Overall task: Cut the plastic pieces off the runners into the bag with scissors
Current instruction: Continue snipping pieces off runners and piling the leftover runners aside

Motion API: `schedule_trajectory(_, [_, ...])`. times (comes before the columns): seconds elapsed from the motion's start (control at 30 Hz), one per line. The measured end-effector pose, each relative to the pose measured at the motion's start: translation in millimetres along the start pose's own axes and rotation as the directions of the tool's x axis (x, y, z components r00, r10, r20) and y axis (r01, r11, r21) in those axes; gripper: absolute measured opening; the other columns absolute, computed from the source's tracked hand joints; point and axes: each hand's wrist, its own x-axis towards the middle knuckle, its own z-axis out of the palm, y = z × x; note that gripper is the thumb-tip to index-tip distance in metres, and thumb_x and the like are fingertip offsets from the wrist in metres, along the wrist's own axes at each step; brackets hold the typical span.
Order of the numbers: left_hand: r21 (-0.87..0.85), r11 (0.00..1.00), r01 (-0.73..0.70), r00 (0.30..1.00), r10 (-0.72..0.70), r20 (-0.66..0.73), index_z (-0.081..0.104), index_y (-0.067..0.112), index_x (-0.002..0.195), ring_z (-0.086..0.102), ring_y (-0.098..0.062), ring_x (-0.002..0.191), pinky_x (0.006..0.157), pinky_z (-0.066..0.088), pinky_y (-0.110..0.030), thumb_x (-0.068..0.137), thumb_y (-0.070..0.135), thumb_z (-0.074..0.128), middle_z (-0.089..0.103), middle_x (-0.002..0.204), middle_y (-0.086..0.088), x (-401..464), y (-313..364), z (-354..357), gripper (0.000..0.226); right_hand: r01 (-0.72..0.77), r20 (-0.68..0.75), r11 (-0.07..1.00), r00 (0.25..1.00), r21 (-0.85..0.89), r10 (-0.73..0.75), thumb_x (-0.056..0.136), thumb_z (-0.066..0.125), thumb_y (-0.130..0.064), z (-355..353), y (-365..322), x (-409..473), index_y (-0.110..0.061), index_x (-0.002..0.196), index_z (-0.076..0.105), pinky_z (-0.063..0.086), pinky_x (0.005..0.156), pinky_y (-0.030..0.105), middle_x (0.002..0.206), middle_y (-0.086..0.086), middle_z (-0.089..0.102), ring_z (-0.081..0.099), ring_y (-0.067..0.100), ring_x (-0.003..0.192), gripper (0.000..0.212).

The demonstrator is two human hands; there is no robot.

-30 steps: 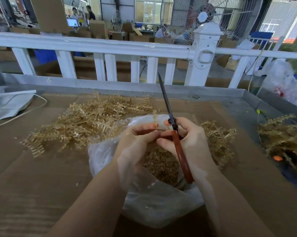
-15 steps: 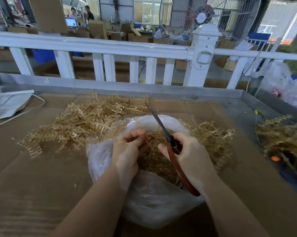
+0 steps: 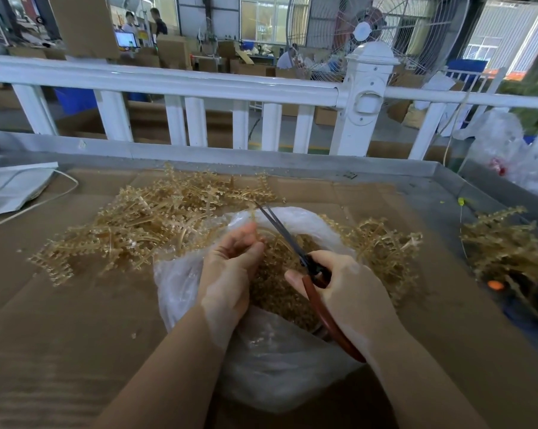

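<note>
A clear plastic bag (image 3: 271, 360) lies open on the cardboard in front of me, with small amber cut pieces (image 3: 274, 289) heaped inside. My left hand (image 3: 230, 267) pinches a thin amber runner (image 3: 269, 233) over the bag's mouth. My right hand (image 3: 348, 289) grips red-handled scissors (image 3: 315, 300); their dark blades (image 3: 277, 227) point up and left, slightly parted, beside the runner. A big pile of amber runners (image 3: 144, 224) lies behind the bag to the left, and more runners (image 3: 382, 243) lie to its right.
Cardboard (image 3: 60, 335) covers a metal table with a raised rim (image 3: 292, 161). Another heap of runners (image 3: 509, 246) sits at the right edge. A white bag with a cord (image 3: 14, 187) lies far left. A white railing (image 3: 199, 85) stands behind the table.
The scissors swung down from nearly upright to a low tilt over the bag. Both hands lowered toward the bag's mouth, and the left hand now holds a runner by the blades.
</note>
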Motion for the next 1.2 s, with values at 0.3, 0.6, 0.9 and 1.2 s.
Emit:
schedule_trajectory(0.3, [0.039,0.999,0.013,1.000,-0.013,-0.003,0.068,0.006,0.087,0.067,-0.006,0.069,0.066,0.055,-0.015,0.084,-0.013,0.055,0.070,0.077,-0.001,-0.5,-1.6,-0.6,0.023,0.000,0.009,1.000,1.000,-0.001,0.000,0.083,0.059,-0.057,-4.1,2.8,-3.3,-0.030,0.085,0.062,0.039,0.057,0.016,0.073,-0.014,0.060,0.058,0.002,0.072,0.028])
schedule_trajectory(0.6, [0.061,0.996,0.071,0.996,-0.074,0.048,0.069,0.007,0.079,0.069,-0.004,0.068,0.062,0.054,-0.014,0.086,-0.012,0.053,0.073,0.072,0.002,-1.5,-0.8,-2.3,0.026,0.013,-0.008,1.000,1.000,0.016,-0.013,0.083,0.060,-0.055,-5.3,4.0,-4.7,-0.031,0.081,0.060,0.036,0.055,0.010,0.069,-0.016,0.058,0.055,-0.003,0.069,0.025])
schedule_trajectory(0.9, [-0.087,0.994,0.072,0.996,-0.076,-0.043,0.067,0.004,0.088,0.066,-0.004,0.060,0.060,0.055,-0.014,0.081,-0.020,0.051,0.070,0.065,0.001,1.4,5.0,1.2,0.029,0.016,-0.009,1.000,1.000,0.018,-0.016,0.082,0.059,-0.057,-8.2,6.5,-7.3,-0.033,0.076,0.056,0.036,0.052,0.011,0.063,-0.016,0.055,0.054,-0.004,0.064,0.024])
schedule_trajectory(1.2, [-0.205,0.973,0.105,0.992,-0.118,-0.052,0.065,0.005,0.090,0.068,-0.010,0.069,0.058,0.055,-0.015,0.083,-0.018,0.050,0.070,0.076,-0.004,4.0,5.9,-0.2,0.028,0.076,0.017,0.993,0.997,-0.090,-0.075,0.081,0.054,-0.063,-0.1,6.7,-13.6,-0.034,0.099,0.062,0.034,0.061,0.007,0.082,-0.017,0.059,0.055,0.001,0.079,0.035])
